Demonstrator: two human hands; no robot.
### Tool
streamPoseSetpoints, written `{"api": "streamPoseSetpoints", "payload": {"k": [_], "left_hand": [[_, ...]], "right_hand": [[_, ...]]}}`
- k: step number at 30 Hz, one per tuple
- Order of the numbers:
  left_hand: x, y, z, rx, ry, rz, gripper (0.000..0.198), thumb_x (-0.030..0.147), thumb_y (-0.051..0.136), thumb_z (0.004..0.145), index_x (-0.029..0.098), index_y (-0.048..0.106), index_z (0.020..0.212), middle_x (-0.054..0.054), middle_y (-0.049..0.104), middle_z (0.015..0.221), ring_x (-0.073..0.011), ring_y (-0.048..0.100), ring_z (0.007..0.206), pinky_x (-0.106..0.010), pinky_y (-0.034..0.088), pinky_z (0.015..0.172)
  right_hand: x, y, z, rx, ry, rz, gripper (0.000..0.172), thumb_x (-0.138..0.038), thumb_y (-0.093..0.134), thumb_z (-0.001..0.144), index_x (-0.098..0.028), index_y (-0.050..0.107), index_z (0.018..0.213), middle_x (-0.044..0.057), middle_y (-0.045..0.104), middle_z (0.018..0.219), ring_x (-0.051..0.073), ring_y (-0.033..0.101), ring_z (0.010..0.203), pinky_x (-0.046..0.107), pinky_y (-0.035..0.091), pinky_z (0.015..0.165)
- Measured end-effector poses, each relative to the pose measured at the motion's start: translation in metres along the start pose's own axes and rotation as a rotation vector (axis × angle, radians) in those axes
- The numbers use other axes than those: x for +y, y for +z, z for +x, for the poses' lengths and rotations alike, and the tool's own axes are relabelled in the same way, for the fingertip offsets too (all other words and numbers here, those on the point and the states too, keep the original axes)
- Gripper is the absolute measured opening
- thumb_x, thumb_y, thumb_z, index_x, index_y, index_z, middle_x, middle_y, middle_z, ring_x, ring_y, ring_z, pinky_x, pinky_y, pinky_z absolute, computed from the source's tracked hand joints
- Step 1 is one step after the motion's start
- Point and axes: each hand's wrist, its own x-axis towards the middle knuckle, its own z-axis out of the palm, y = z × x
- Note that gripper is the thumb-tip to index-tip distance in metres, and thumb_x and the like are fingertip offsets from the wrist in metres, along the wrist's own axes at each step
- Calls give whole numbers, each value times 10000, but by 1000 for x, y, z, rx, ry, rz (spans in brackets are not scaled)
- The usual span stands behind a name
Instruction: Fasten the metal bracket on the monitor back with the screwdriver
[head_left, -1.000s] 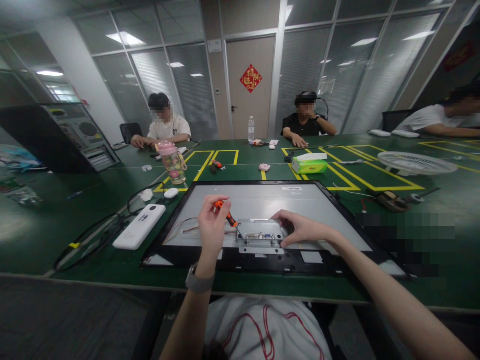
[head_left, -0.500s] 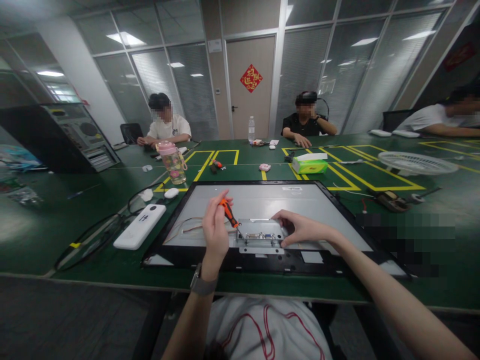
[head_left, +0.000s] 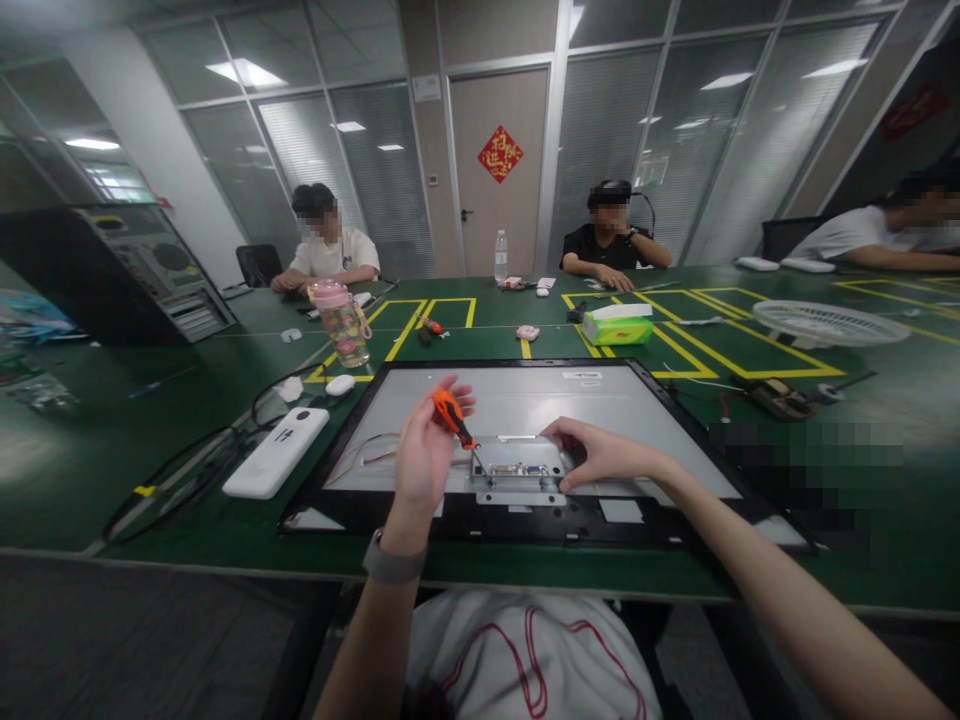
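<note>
My left hand (head_left: 426,455), a grey-banded watch on its wrist, holds an orange and black screwdriver (head_left: 453,416) loosely, its fingers partly spread behind the handle. The screwdriver is tilted, its shaft pointing down to the left end of a metal bracket (head_left: 517,497) with a row of video ports. My right hand (head_left: 600,455) grips the right end of that bracket between thumb and fingers. Under both hands lies a display panel (head_left: 630,390) with a silvery back and black frame. Thin wires (head_left: 379,458) run over the panel to the left of the bracket.
Left of the panel lie a white power bank (head_left: 277,453) and a black cable (head_left: 176,480). Beyond stand a pink-lidded bottle (head_left: 341,325), a tissue pack (head_left: 619,326) and a computer case (head_left: 112,275). A racket (head_left: 829,324) lies right. Several people sit across the table.
My left hand has shifted slightly left and its fingers have opened more around the screwdriver handle. The handle leans further left. My right hand stays on the bracket.
</note>
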Motion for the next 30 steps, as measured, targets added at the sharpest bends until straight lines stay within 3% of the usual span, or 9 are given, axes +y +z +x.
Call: {"api": "streamPoseSetpoints", "payload": {"k": [2,5,9,13,18,21,24,30], "left_hand": [[3,2,-1,-40,-95,-77,302,360,578,835,150,674,1030,-59,670,889,-147,636,774,-303,516,783],[3,2,-2,-75,-108,-140,275,340,639,819,171,663,1034,-30,639,869,-119,610,736,-261,510,725],[1,2,-2,-92,-11,-75,266,302,736,768,195,656,998,-19,632,891,-123,623,787,-257,522,747],[-2,3,-3,-57,120,-5,231,269,765,752,208,629,929,-29,642,1038,-161,661,934,-298,543,831],[-4,4,-7,19,278,224,162,295,690,830,195,619,936,-32,680,929,-111,657,691,-220,534,622],[-5,4,-8,-22,257,195,247,364,597,887,170,665,1025,-79,698,968,-143,668,747,-260,542,665],[-5,3,-6,-74,165,76,294,365,629,857,174,680,1074,-95,698,1013,-168,674,808,-296,542,727],[-8,-3,-3,57,272,219,222,266,749,758,207,710,968,-2,633,826,-96,588,715,-199,487,682]], "right_hand": [[1,0,0,-1,-4,2,698,-523,812,609,-175,555,1158,31,515,960,214,519,885,325,445,773],[1,0,0,-7,-1,6,691,-521,810,613,-175,556,1155,30,514,961,213,516,888,321,444,773],[0,0,0,-9,10,17,698,-520,810,608,-171,555,1155,27,511,956,213,516,886,322,442,771],[-1,0,-1,-13,10,25,699,-518,811,607,-173,550,1156,28,507,959,216,511,893,323,439,776],[-3,0,0,-13,15,26,694,-514,810,611,-166,548,1152,28,500,951,213,505,885,324,436,776],[-3,0,1,-16,10,23,693,-510,810,615,-167,548,1158,26,496,949,211,505,882,322,437,770],[-2,0,1,-15,3,25,682,-507,809,618,-171,549,1152,24,498,945,210,507,881,323,439,771],[-3,-1,-1,-11,0,13,668,-512,803,622,-183,555,1148,27,509,958,213,514,884,325,443,769]]}}
